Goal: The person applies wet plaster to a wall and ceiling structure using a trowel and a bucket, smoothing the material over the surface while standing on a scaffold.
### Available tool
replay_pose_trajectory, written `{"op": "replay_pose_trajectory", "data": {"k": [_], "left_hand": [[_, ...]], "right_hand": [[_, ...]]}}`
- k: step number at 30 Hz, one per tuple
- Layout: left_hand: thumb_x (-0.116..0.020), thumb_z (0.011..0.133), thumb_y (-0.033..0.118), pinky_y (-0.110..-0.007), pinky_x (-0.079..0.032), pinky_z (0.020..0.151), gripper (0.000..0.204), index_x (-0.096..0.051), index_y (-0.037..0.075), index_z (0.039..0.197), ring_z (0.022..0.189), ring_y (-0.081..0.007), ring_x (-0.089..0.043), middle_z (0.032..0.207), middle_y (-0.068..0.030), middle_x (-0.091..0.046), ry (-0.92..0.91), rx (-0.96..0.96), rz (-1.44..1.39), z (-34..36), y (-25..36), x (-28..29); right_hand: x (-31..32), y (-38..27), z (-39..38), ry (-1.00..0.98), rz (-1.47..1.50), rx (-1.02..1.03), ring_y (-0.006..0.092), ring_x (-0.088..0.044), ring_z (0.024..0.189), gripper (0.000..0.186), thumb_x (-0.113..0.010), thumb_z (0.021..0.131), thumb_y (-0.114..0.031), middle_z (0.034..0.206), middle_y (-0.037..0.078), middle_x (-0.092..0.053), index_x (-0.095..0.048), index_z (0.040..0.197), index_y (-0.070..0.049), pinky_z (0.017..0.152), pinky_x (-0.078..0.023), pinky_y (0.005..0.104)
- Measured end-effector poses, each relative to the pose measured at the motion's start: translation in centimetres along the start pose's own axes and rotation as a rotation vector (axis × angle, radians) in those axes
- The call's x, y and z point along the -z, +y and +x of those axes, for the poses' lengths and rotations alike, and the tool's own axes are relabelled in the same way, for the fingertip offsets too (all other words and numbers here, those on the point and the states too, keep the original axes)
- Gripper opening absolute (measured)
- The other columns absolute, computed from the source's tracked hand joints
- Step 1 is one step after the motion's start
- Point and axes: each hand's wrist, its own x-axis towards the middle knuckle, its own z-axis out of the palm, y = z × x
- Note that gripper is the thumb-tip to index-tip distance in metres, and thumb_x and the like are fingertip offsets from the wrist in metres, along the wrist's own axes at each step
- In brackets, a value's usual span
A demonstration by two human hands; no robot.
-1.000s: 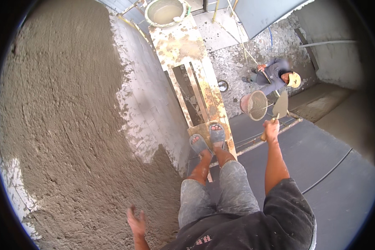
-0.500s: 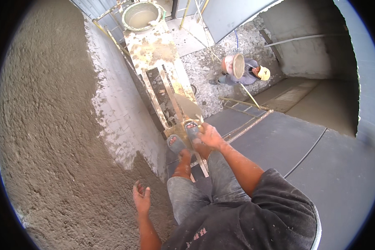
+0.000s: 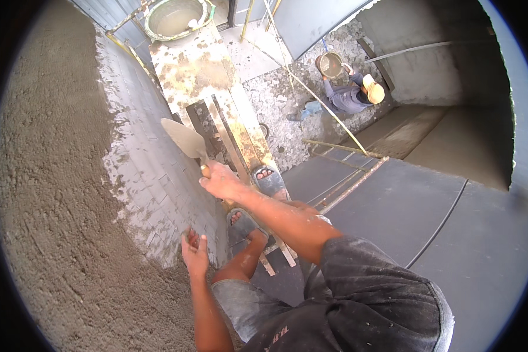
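My right hand (image 3: 222, 180) is closed around the wooden handle of a trowel (image 3: 185, 138). Its pointed metal blade reaches up and left, in front of the bare strip of brick wall (image 3: 149, 170). Lower down, my left hand (image 3: 195, 252) is empty beside the wall, thumb apart and fingers loosely curled. Rough grey mortar (image 3: 53, 211) coats the wall to the left of the bare strip. My sandalled feet stand on a narrow plank scaffold (image 3: 240, 135) spattered with mortar.
A round tub (image 3: 176, 20) of grey mix sits at the scaffold's far end. Below to the right, a person in a yellow cap (image 3: 374, 91) holds a bucket (image 3: 330, 64) on the rubble floor. Metal rails (image 3: 352, 190) and a dark cable (image 3: 437, 229) lie right of my feet.
My right hand has swung left with the trowel, from above my feet to the wall. My left hand has risen slightly. The person below has shifted the bucket up and away from their body.
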Motion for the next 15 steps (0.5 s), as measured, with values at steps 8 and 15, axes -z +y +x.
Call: {"op": "replay_pose_trajectory", "data": {"k": [8, 15], "left_hand": [[-0.075, 0.096, 0.012, -0.040, -0.052, 0.099, 0.061, -0.050, 0.003, 0.150, 0.117, -0.0275, -0.062, 0.137, -0.0207, -0.060, -0.094, -0.120, 0.198, 12.8, -3.3, -6.2], [-0.078, 0.094, 0.018, -0.039, -0.054, 0.091, 0.061, -0.053, 0.002, 0.148, 0.103, -0.0232, -0.062, 0.124, -0.0168, -0.063, -0.051, -0.338, 0.225, 23.0, -0.6, -3.5]], "right_hand": [[2.4, -1.8, 6.4, -0.245, -0.185, 0.225, 0.0493, -0.068, 0.105, 0.039, -0.065, 0.090, -0.019, 0.106, 0.034, -0.069, -0.060, 0.115, 0.009, 0.093, -0.055, 0.0525], [4.4, -5.6, 10.5, -0.042, -0.166, 0.615, 0.0480, -0.068, 0.111, 0.043, -0.067, 0.089, -0.020, 0.114, 0.034, -0.069, -0.061, 0.118, 0.011, 0.096, -0.055, 0.0508]]}}
